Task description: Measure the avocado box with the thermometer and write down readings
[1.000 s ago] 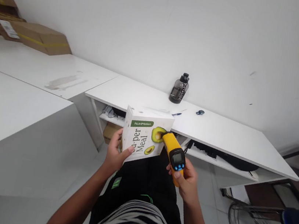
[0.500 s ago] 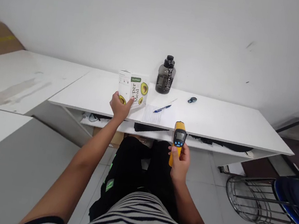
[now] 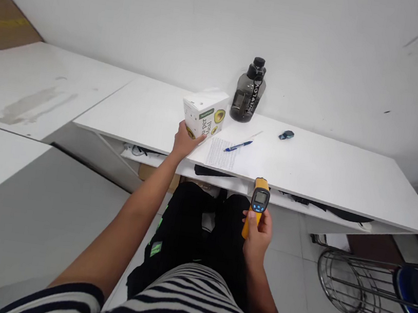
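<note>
My left hand [image 3: 186,142] grips the lower part of a white box [image 3: 204,110] with avocado pictures and a green label. The box is tilted, with its top face showing, at the desk's near left side. Below the desk's front edge, my right hand [image 3: 258,232] is wrapped round the grip of a yellow and black infrared thermometer [image 3: 260,200]. Its small screen and blue buttons face me; I cannot read the screen. Right of the box, a blue pen [image 3: 238,146] rests on a printed sheet of paper [image 3: 220,154].
A dark translucent water bottle [image 3: 247,95] stands by the wall. A small dark object [image 3: 286,134] lies right of it. A cardboard box [image 3: 8,19] sits on the far-left table. Under the white desk [image 3: 331,168] runs a shelf with items. A metal-framed stool [image 3: 365,287] is at right.
The box has tipped so its top face shows more, still in my left hand. My right hand keeps its hold on the thermometer. The camera view has shifted and tilted.
</note>
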`<action>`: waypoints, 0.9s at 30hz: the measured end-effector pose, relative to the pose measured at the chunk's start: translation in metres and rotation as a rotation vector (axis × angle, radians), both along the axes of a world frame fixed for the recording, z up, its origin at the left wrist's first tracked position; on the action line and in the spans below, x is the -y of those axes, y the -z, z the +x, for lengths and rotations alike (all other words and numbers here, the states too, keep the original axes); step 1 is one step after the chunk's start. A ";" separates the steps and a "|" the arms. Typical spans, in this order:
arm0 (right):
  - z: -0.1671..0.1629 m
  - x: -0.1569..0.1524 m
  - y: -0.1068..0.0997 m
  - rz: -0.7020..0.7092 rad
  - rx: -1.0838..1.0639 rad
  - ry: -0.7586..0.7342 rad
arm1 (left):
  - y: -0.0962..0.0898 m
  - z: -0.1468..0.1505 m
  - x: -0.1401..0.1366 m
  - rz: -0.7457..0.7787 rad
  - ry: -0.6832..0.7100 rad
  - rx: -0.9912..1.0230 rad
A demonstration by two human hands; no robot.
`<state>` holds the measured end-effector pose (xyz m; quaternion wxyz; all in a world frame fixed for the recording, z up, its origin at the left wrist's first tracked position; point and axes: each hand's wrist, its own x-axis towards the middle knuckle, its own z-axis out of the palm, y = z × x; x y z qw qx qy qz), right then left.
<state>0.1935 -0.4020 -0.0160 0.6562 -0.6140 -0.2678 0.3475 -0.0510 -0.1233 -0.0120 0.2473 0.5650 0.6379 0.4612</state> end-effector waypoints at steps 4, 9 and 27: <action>-0.003 0.000 0.002 -0.006 -0.003 -0.017 | 0.004 -0.001 -0.002 0.021 0.012 0.030; -0.006 0.002 0.002 -0.042 0.005 -0.040 | 0.011 -0.002 -0.006 0.061 0.019 0.043; -0.007 0.011 0.007 -0.061 -0.008 -0.032 | 0.010 -0.001 -0.006 0.057 0.017 0.041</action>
